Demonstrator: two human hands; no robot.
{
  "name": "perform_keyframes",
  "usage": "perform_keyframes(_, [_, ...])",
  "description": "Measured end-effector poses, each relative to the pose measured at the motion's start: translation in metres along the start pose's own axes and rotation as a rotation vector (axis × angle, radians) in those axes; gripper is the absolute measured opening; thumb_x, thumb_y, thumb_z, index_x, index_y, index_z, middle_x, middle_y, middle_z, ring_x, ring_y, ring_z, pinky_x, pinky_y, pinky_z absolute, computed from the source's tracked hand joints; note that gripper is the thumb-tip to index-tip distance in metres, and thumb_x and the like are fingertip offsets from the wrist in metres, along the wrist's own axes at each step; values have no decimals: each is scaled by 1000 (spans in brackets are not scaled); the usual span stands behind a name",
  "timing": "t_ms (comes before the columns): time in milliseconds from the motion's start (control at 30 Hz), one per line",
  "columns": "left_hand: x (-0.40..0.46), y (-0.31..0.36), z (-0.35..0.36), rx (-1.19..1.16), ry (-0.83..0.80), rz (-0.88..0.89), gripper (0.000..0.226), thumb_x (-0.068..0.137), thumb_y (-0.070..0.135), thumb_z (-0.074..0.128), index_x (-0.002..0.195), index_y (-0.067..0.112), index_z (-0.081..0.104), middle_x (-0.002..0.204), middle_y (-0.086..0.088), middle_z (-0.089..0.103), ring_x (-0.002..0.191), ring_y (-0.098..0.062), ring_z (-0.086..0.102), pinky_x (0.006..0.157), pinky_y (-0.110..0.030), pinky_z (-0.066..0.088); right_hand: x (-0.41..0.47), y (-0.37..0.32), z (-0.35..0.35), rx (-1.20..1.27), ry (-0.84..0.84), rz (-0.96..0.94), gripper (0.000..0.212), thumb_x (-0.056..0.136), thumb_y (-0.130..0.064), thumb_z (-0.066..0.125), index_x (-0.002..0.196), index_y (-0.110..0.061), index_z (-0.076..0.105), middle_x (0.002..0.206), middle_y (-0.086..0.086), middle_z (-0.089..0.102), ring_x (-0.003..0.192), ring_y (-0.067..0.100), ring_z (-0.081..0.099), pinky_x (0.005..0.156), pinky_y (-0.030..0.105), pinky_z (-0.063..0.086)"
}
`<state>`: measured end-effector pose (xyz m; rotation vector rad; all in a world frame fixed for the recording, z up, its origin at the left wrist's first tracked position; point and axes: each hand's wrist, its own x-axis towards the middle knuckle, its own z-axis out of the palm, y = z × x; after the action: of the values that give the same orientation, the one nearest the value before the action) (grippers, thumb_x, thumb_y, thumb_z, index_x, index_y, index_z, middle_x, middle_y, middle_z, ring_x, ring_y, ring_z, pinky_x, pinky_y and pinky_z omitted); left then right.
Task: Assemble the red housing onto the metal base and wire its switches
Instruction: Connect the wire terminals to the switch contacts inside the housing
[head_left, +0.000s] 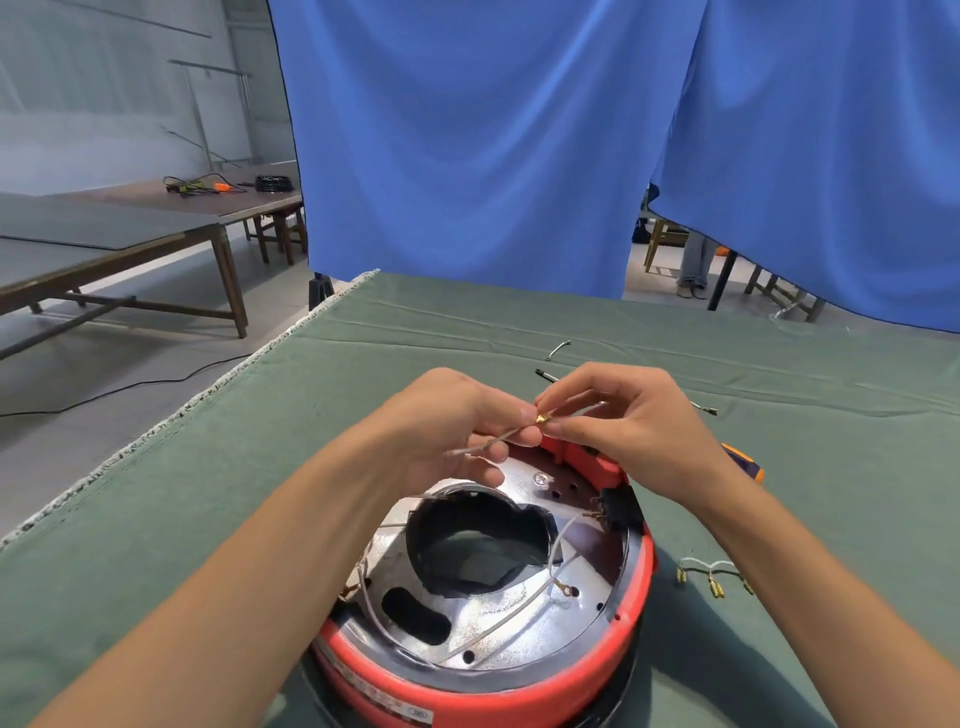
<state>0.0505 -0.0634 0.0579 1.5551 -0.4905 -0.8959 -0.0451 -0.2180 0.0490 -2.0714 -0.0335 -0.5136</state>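
Green-clothed counter (363, 374) carries the red housing (587, 680), seated around the shiny metal base (498, 613) near the front edge, loose white wires inside. Above its far rim, left hand (457, 415) and right hand (618, 415) pinch one thin wire (493, 442) (brass terminal (543, 417) between the fingertips).

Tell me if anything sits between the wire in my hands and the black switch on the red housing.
Nothing visible blocks it. Both hands pinch the wire above the housing's far rim, left hand and right hand. The black switch sits just below the right hand, its terminals exposed; only open air lies between.
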Motion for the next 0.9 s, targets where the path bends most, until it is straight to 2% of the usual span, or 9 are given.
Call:
perform_keyframes(167, [-3, 4, -3, -26, -111, -114, 12, 89, 13, 59, 95, 6, 66, 70, -6, 69, 43, -9, 53, 42, -20, 47, -2, -1, -2, -106, 6, -43, 8, 71, -9, 80, 74, -15, 75, 67, 2, 70, 59, 7, 63, 59, 20, 49])
perform_keyframes(233, [-4, 5, -6, -14, -94, -105, 20, 93, 21, 53, 96, 6, 66, 78, -10, 72, 48, -13, 60, 43, -21, 49, -3, 0, -5, -98, -5, -25, 8, 71, -9, 80, 73, -15, 76, 66, 4, 71, 58, 10, 63, 59, 22, 48])
perform_keyframes(433, [-7, 14, -3, -137, 469, 206, 22, 90, 9, 47, 81, 5, 67, 74, -9, 74, 59, -18, 66, 46, -26, 54, -11, 7, -11, -89, -12, 45, 6, 71, -13, 81, 73, -17, 78, 71, 4, 72, 58, 25, 59, 57, 26, 46])
perform_keyframes(500, [-6, 13, -1, 146, 662, 409, 23, 87, 4, 48, 78, 10, 69, 77, -5, 72, 71, -17, 63, 62, -28, 53, -13, 9, -10, -104, -7, 52, 8, 71, -15, 81, 72, -22, 78, 74, 2, 71, 66, 29, 61, 61, 31, 49])
perform_keyframes(567, [-12, 8, 5, 569, 735, 570, 24, 83, 3, 51, 84, 16, 72, 85, 2, 67, 84, -12, 59, 77, -26, 46, -15, 11, -8, -141, -15, 52, 12, 71, -19, 81, 71, -30, 76, 75, -1, 69, 69, 18, 61, 68, 32, 51])
perform_keyframes(667, [-21, -3, 19, 919, 575, 724, 27, 76, 4, 54, 87, 17, 75, 88, 3, 67, 96, -13, 52, 84, -27, 40, -16, 15, -6, -141, 2, 65, 16, 72, -20, 81, 67, -34, 75, 74, -3, 66, 61, 7, 53, 69, 34, 49])
perform_keyframes(733, [-24, -8, 28, 1044, 417, 750, 30, 75, 12, 49, 88, 17, 76, 87, 3, 71, 92, -16, 54, 83, -25, 38, -17, 15, -5, -117, 19, 69, 20, 72, -18, 80, 65, -36, 74, 73, -2, 65, 54, 11, 51, 66, 38, 48])
perform_keyframes(833, [-26, -13, 32, 1119, 309, 689, 23, 82, 17, 55, 95, 21, 74, 93, 5, 73, 91, -15, 59, 86, -27, 42, -20, 15, -4, -88, 38, 75, 27, 73, -17, 80, 63, -41, 73, 80, 2, 64, 58, 24, 55, 70, 46, 51])
perform_keyframes(900, [-26, -15, 32, 1096, 306, 665, 16, 86, 21, 60, 95, 22, 73, 93, 7, 73, 90, -12, 62, 84, -32, 48, -21, 15, -4, -77, 40, 66, 27, 73, -17, 80, 64, -41, 73, 79, 1, 65, 58, 23, 54, 69, 45, 51])
